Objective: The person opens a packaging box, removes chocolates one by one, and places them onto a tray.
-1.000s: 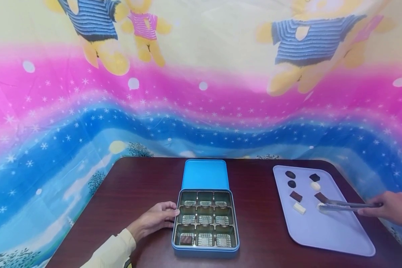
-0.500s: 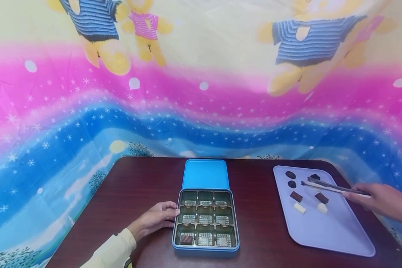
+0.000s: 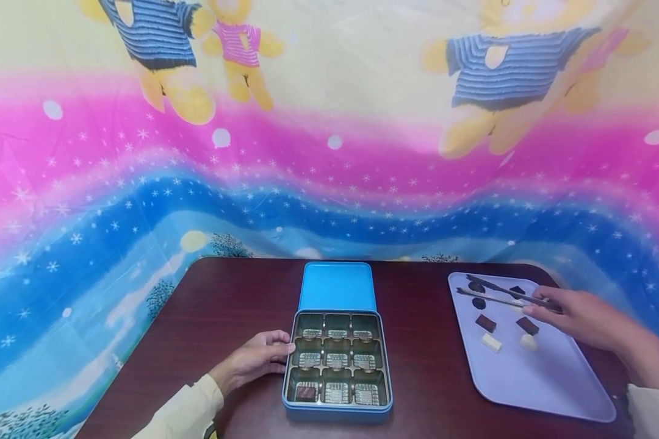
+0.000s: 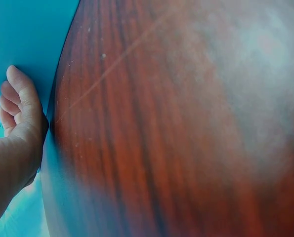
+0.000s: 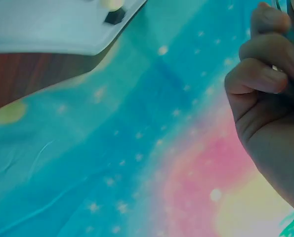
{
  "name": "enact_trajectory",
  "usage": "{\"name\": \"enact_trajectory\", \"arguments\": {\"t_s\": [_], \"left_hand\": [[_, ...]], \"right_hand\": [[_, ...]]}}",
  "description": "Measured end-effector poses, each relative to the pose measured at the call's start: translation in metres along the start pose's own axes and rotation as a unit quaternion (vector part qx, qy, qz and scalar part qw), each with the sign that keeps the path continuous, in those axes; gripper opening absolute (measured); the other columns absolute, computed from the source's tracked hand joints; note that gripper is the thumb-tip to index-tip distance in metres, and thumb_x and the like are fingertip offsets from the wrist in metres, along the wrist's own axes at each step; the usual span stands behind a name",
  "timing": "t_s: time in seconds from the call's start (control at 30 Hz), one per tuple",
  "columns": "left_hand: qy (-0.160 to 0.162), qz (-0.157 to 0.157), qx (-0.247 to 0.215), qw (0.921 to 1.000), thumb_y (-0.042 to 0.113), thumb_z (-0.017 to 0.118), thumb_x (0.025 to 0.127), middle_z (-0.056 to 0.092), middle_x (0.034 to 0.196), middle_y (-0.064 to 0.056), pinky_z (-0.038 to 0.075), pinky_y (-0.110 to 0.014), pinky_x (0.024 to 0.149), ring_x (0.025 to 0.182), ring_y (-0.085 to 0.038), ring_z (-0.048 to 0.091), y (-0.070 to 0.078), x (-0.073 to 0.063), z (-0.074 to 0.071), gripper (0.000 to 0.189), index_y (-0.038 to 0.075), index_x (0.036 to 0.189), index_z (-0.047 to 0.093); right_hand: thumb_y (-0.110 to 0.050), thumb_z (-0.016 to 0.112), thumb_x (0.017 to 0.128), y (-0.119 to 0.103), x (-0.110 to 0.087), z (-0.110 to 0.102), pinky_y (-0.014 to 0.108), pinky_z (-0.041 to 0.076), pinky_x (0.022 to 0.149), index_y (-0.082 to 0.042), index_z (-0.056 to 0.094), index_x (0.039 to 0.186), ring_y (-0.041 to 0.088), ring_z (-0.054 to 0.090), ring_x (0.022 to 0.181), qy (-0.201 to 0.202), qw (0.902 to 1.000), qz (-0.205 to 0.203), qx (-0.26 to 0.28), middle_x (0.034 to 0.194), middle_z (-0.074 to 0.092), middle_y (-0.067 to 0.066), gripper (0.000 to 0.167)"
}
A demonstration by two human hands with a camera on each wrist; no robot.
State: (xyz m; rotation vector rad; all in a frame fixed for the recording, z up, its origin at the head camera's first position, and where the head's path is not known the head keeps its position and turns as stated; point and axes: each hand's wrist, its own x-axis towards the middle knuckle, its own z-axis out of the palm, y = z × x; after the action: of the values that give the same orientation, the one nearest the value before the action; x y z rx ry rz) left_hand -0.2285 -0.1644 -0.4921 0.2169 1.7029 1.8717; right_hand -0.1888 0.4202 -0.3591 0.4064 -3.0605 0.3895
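Observation:
In the head view, my left hand (image 3: 255, 360) rests against the left side of a blue tin (image 3: 337, 416), thumb at its rim. The tin's gold insert has nine-grid compartments; a striped dark chocolate (image 3: 306, 392) sits in the near-left one. My right hand (image 3: 579, 317) grips metal tongs (image 3: 505, 289) over the lilac tray (image 3: 549, 387). Their tips are spread apart at the tray's far left, around a round dark chocolate (image 3: 476, 287). Another round dark chocolate (image 3: 478, 303) lies just below the lower arm. In the right wrist view, curled fingers (image 5: 265, 79) show at the edge.
Dark rectangular chocolates (image 3: 486, 322) and white ones (image 3: 491, 342) lie in two columns on the tray; one white piece is partly behind the tongs. The tin's blue lid (image 3: 337, 286) lies open behind it. A printed cloth (image 3: 329, 195) hangs behind the brown table (image 3: 241, 292).
My right hand has carried the tongs up and left across the tray, from the near white piece to the far-left round chocolates. The left hand and tin have stayed put.

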Motion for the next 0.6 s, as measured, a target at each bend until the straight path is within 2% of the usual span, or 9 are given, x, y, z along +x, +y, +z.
{"name": "enact_trajectory", "arguments": {"t_s": [0.13, 0.27, 0.37, 0.47, 0.6], "left_hand": [[-0.002, 0.0, 0.0, 1.0, 0.01, 0.063, 0.094, 0.067, 0.093, -0.004, 0.055, -0.032, 0.075, 0.084, -0.016, 0.064, 0.0, 0.0, 0.0, 0.017, 0.006, 0.103, 0.048], [-0.003, 0.001, 0.001, 1.0, 0.01, 0.062, 0.094, 0.066, 0.093, -0.004, 0.055, -0.032, 0.075, 0.084, -0.016, 0.064, 0.0, 0.0, 0.0, 0.017, 0.006, 0.103, 0.048], [-0.002, 0.001, 0.004, 1.0, 0.011, 0.062, 0.094, 0.066, 0.093, -0.004, 0.055, -0.033, 0.074, 0.084, -0.016, 0.064, 0.0, 0.0, 0.0, 0.017, 0.006, 0.102, 0.048], [0.0, 0.001, 0.006, 1.0, 0.011, 0.062, 0.094, 0.066, 0.093, -0.004, 0.055, -0.032, 0.074, 0.084, -0.016, 0.064, 0.0, 0.0, 0.0, 0.017, 0.006, 0.102, 0.048], [0.001, 0.002, 0.005, 1.0, 0.011, 0.062, 0.094, 0.066, 0.093, -0.004, 0.055, -0.032, 0.074, 0.084, -0.016, 0.064, 0.0, 0.0, 0.0, 0.017, 0.006, 0.102, 0.048]], "right_hand": [[-0.033, 0.065, 0.096, -0.028, 0.011, 0.001, 0.025, 0.042, 0.057, -0.018, 0.062, 0.104, -0.001, 0.049, 0.062, 0.002, 0.9983, -0.05, 0.03, 0.071, 0.056, -0.014, 0.017], [-0.035, 0.066, 0.095, -0.058, 0.024, 0.002, 0.023, 0.039, 0.055, -0.02, 0.061, 0.103, -0.001, 0.045, 0.057, -0.012, 0.9944, -0.092, 0.051, 0.066, 0.051, -0.016, 0.018], [-0.04, 0.065, 0.095, -0.08, 0.032, 0.005, 0.023, 0.039, 0.055, -0.022, 0.061, 0.104, -0.002, 0.044, 0.056, -0.022, 0.9908, -0.126, 0.044, 0.065, 0.05, -0.017, 0.02], [-0.046, 0.062, 0.095, -0.102, 0.039, 0.01, 0.023, 0.042, 0.058, -0.023, 0.062, 0.108, -0.003, 0.048, 0.061, -0.038, 0.9879, -0.146, 0.035, 0.073, 0.056, -0.019, 0.027], [-0.054, 0.059, 0.095, -0.128, 0.047, 0.017, 0.027, 0.05, 0.065, -0.022, 0.063, 0.113, -0.004, 0.055, 0.074, -0.059, 0.9841, -0.165, 0.025, 0.092, 0.064, -0.016, 0.037]]}}
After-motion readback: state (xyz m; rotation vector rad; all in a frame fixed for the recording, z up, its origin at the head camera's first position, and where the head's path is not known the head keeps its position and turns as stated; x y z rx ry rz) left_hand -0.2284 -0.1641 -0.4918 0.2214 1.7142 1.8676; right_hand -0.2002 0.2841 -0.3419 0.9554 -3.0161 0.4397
